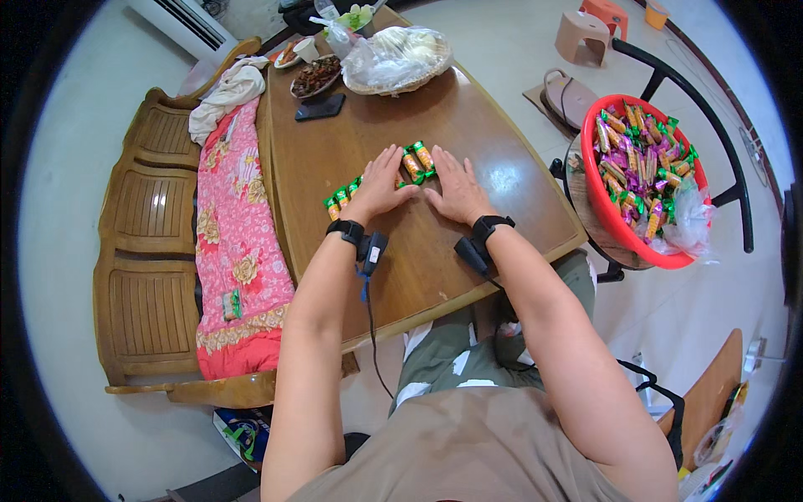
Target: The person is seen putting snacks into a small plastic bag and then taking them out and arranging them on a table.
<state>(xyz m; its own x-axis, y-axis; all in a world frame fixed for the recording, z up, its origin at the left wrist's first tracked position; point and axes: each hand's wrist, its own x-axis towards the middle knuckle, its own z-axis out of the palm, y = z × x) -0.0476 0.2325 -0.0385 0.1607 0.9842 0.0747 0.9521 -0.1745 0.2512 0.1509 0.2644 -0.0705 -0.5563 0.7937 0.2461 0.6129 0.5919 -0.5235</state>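
A slanting row of wrapped snack sticks (421,158) in orange and green wrappers lies on the wooden table (426,251). My left hand (379,188) rests palm down over the middle of this row, hiding some pieces; other sticks (340,197) show to its left. Just past the row's right end, my right hand (459,188) lies with its fingertips beside the last stick and its thumb apart. Both thumbs point toward each other below the row. Neither hand appears to grip a piece, though what is under the left palm is hidden.
A red basin (593,182) full of wrapped sticks sits on a chair at right. Toward the table's far end are a phone (320,107), a dish of food (315,76) and a plastic-covered basket (398,85). A wooden bench (150,251) with a pink floral cover (235,219) adjoins the left side.
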